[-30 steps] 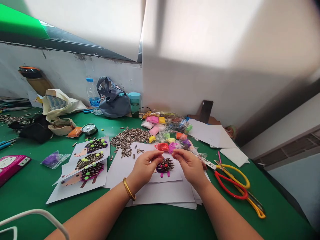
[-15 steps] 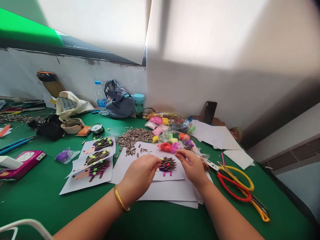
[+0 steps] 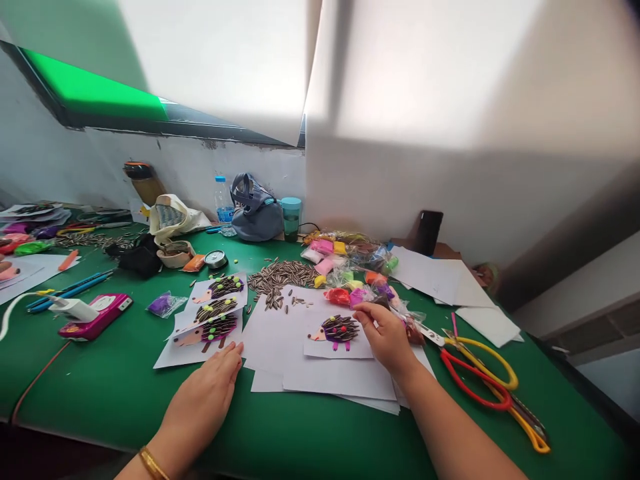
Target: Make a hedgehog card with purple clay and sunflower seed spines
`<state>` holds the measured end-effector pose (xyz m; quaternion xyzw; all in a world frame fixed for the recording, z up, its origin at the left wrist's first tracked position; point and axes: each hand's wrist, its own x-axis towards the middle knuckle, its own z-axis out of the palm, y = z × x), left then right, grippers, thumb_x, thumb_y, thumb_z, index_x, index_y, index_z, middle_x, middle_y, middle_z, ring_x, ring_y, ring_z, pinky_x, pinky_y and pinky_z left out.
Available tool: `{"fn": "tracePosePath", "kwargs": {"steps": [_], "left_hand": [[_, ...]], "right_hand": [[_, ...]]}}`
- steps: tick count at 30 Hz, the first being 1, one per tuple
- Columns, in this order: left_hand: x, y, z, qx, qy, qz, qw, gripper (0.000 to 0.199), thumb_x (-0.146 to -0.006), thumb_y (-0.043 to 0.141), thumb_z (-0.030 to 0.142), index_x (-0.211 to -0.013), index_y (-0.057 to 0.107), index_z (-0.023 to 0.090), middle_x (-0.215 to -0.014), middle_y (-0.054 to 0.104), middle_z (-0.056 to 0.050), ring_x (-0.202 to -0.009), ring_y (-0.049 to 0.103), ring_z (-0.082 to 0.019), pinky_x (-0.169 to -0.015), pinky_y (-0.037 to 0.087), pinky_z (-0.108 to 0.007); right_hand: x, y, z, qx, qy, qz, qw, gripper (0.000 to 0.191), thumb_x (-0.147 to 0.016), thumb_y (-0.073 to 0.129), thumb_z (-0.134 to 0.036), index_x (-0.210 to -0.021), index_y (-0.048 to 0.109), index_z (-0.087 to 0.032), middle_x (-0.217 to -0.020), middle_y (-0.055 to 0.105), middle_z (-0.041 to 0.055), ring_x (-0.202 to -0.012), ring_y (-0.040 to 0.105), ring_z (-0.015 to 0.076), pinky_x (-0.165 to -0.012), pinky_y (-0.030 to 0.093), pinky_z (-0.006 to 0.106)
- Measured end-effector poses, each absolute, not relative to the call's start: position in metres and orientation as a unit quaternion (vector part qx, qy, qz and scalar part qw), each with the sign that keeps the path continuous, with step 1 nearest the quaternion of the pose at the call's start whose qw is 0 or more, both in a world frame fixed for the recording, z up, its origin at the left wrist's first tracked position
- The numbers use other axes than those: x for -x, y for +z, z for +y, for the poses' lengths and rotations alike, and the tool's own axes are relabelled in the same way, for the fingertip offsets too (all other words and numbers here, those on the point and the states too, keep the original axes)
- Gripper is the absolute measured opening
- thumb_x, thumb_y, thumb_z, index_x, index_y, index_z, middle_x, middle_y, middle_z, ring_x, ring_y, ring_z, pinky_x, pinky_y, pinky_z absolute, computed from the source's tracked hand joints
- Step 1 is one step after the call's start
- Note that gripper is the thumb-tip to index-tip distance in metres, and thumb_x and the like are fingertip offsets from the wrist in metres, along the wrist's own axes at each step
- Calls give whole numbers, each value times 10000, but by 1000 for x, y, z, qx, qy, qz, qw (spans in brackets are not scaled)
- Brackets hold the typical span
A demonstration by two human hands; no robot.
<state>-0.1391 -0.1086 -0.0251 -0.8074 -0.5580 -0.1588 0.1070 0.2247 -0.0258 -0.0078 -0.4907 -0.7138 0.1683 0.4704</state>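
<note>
A paper hedgehog (image 3: 339, 331) with dark sunflower-seed spines and bright clay dots lies on a white card, on a stack of white paper (image 3: 325, 377). My right hand (image 3: 387, 340) is just right of it, its bunched fingers at the edge of clear bags of coloured modelling clay (image 3: 350, 283). Whether those fingers hold anything small cannot be seen. My left hand (image 3: 203, 393) lies flat and open on the green table (image 3: 115, 380), fingertips by a sheet under several finished hedgehog cards (image 3: 215, 317). A gold bangle (image 3: 153, 463) circles that wrist.
A loose pile of sunflower seeds (image 3: 283, 275) lies behind the paper. Red-and-yellow-handled scissors (image 3: 477, 373) lie to the right, near loose white sheets (image 3: 430, 280). A pink case (image 3: 95, 315), blue pens (image 3: 70, 290), a bottle (image 3: 225, 207) and a grey bag (image 3: 255, 213) stand farther off.
My left hand has left the hedgehog and moved down-left onto the table. My right hand has shifted toward the clay bags. The view has swung left, showing more of the table.
</note>
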Motion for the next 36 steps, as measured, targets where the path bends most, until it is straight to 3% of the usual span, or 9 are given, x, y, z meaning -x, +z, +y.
{"fn": "tracePosePath", "kwargs": {"steps": [11, 18, 22, 24, 27, 32, 36], "left_hand": [[136, -23, -152, 786, -193, -572, 135, 335, -941, 397, 319, -1123, 654, 203, -1094, 728, -74, -965, 703, -237, -810, 584, -341], [141, -21, -153, 777, -218, -580, 112, 306, -951, 393, 334, -1082, 641, 213, -1058, 722, -70, -959, 683, -223, -847, 557, -348], [138, -20, -143, 767, -230, -590, 101, 332, -963, 375, 363, -1115, 624, 207, -1082, 711, -72, -980, 671, -223, -858, 548, -350], [135, -19, -139, 768, -231, -588, 103, 339, -964, 376, 374, -1126, 620, 203, -1089, 710, -73, -976, 673, -224, -847, 550, -346], [133, -21, -137, 772, -229, -584, 103, 336, -967, 378, 364, -1137, 616, 198, -1089, 711, -72, -973, 676, -220, -842, 549, -340], [141, -25, -137, 766, -219, -593, 113, 334, -967, 374, 343, -1112, 631, 186, -1077, 717, -77, -965, 680, -222, -823, 550, -336], [145, -24, -132, 767, -211, -593, 121, 331, -959, 371, 314, -1050, 656, 174, -1026, 725, -95, -941, 678, -237, -815, 546, -366]], "right_hand": [[-225, -11, -23, 503, 182, -709, 460, 227, -924, 508, -343, -1015, 664, -206, -997, 702, 76, -914, 659, 222, -814, 530, 378], [-221, -5, -28, 478, 101, -755, 437, 196, -937, 494, -285, -1023, 652, -207, -982, 704, 85, -916, 649, 222, -816, 515, 378], [-172, 1, -43, 370, 80, -854, 357, 204, -931, 453, -159, -983, 643, -213, -947, 729, 69, -892, 661, 192, -821, 488, 340], [-137, 0, -51, 293, 88, -902, 304, 191, -924, 462, -146, -982, 628, -220, -1083, 723, 45, -1047, 641, 189, -897, 458, 343], [-95, -5, -59, 246, 91, -944, 202, 196, -941, 455, -166, -1066, 597, -217, -1269, 645, 41, -1282, 497, 208, -986, 404, 384], [-83, -12, -61, 276, 96, -947, 132, 291, -905, 457, -109, -1174, 546, -178, -1171, 693, 75, -1248, 533, 236, -1052, 337, 473], [-93, -12, -62, 307, 85, -940, 124, 294, -888, 474, -94, -1152, 561, -189, -1130, 704, 86, -1210, 565, 224, -1044, 346, 442]]}}
